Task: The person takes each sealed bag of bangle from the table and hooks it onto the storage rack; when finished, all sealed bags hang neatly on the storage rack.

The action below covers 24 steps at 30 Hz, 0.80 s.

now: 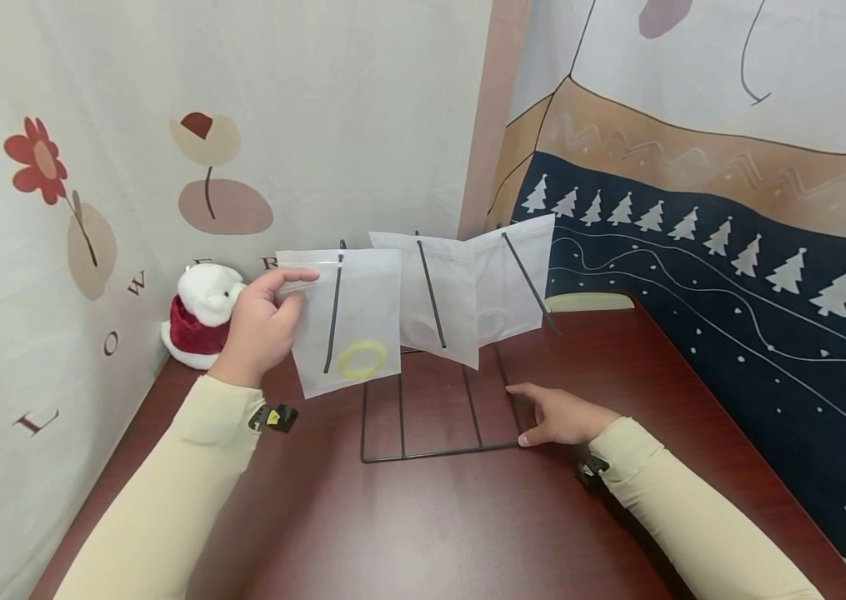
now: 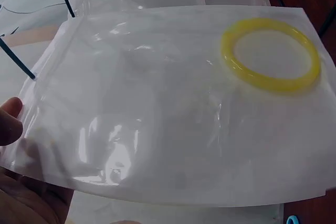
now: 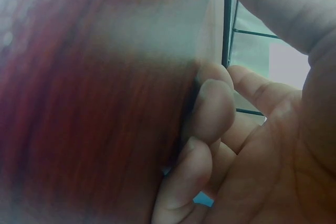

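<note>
A clear zip bag (image 1: 373,308) hangs at the left on a long black hook, with a yellow ring (image 2: 262,80) inside near its bottom corner. My left hand (image 1: 261,321) pinches this bag by its upper left edge. A middle bag (image 1: 456,292) and a right bag (image 1: 493,283) hang on similar hooks, each showing a faint pale ring. Below them, the black wire rack (image 1: 438,454) has its base on the table. My right hand (image 1: 561,415) grips the base at its front right corner, thumb and index finger on the wire.
On the brown table (image 1: 423,533), a white plush toy (image 1: 201,325) in red clothing sits at the back left, partly behind my left hand. A flower-printed curtain (image 1: 362,108) stands behind, and a dark tree-patterned cloth (image 1: 693,292) borders the right side.
</note>
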{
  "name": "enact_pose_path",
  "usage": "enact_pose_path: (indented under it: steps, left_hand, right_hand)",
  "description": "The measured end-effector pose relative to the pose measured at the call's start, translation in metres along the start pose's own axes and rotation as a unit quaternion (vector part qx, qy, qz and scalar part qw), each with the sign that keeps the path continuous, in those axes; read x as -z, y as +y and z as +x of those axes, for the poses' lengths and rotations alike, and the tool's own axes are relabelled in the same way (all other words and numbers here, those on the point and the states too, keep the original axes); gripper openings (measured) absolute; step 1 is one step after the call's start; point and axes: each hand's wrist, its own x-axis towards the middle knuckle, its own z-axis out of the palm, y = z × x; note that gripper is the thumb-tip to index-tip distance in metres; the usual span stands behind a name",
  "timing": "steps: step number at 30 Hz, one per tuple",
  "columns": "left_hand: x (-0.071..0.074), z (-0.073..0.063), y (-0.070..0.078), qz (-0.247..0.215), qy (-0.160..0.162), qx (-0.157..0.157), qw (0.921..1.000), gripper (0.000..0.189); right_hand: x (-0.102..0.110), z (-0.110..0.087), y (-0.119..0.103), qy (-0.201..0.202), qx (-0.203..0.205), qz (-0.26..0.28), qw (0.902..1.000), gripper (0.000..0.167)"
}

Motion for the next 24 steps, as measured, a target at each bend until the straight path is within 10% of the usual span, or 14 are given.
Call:
enact_pose_path:
  steps: [24]
  left_hand:
    - [-0.002, 0.012, 0.01, 0.058, -0.018, -0.01, 0.9981, 0.043]
  right_hand:
    - [-0.002, 0.002, 0.001, -0.001, -0.009, 0.003, 1.0, 0.087]
